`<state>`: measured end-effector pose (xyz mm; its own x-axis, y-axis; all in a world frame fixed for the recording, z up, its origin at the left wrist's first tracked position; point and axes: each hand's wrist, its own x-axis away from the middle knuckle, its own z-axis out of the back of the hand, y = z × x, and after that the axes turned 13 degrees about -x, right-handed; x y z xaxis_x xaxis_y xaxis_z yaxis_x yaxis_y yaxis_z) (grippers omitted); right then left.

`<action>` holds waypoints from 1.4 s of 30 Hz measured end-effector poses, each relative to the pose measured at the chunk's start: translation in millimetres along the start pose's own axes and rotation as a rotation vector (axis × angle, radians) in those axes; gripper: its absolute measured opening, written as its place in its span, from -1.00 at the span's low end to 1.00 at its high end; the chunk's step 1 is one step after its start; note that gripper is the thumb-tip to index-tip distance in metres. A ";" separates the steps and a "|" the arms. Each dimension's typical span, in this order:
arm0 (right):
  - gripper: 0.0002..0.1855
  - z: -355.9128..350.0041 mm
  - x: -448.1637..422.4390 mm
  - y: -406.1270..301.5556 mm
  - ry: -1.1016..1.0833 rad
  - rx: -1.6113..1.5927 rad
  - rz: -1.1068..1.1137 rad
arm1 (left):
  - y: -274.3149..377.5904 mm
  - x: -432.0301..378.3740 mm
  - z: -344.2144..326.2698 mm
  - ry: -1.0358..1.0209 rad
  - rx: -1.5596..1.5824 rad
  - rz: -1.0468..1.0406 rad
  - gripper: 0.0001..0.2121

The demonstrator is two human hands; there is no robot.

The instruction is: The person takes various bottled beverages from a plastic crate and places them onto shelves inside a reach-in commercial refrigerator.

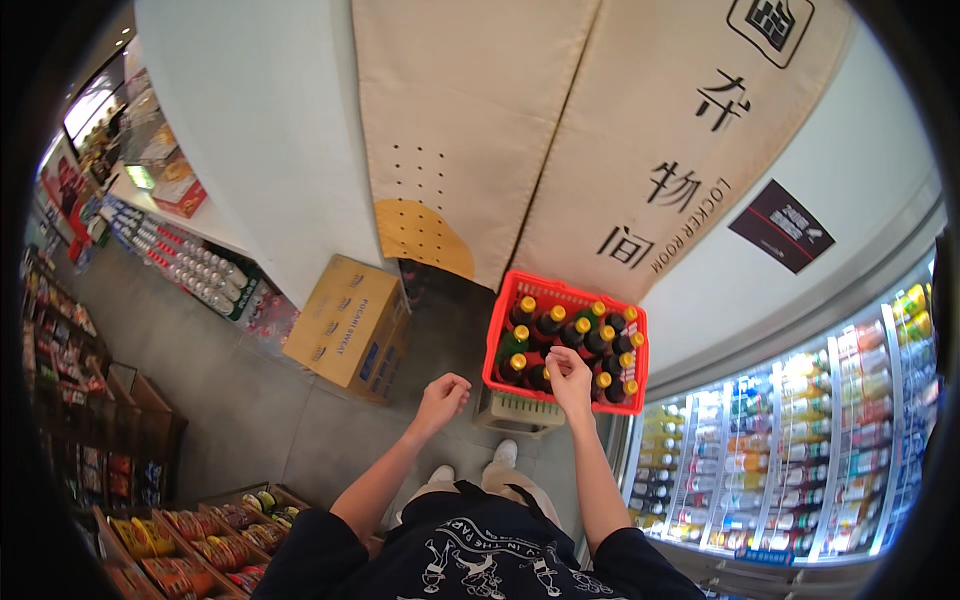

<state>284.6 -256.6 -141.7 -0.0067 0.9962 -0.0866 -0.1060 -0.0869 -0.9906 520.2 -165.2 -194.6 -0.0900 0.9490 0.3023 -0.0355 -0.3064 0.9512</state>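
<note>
A red plastic crate (491,352) stands before me, filled with several upright dark bottles (598,341) and a few green ones (514,343), all with yellow caps. Over its near side is my right hand (571,379), fingers bent among the bottle tops. Whether those fingers touch a cap is hidden. My left hand (444,401) hangs in the air left of the crate, its fingers curled together with nothing seen in them. Under the red crate sits a beige plastic crate (517,411).
A cardboard carton (341,322) rests on the grey floor at left, near shrink-wrapped bottles (217,281). Cloth curtains (457,90) hang behind the crate. A lit drinks fridge (750,450) lines the right side; snack shelves (202,540) fill the lower left.
</note>
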 end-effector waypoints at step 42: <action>-0.61 -1.2 -116.0 -211.7 -0.988 -0.254 0.471 | 202.5 14.6 -75.6 0.216 -0.309 -0.528 -0.31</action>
<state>309.0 -353.7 77.9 -0.7899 0.4190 -0.4477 0.3199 -0.3413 -0.8838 436.4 -219.0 -2.2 -0.1786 0.9513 -0.2512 -0.4118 0.1596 0.8972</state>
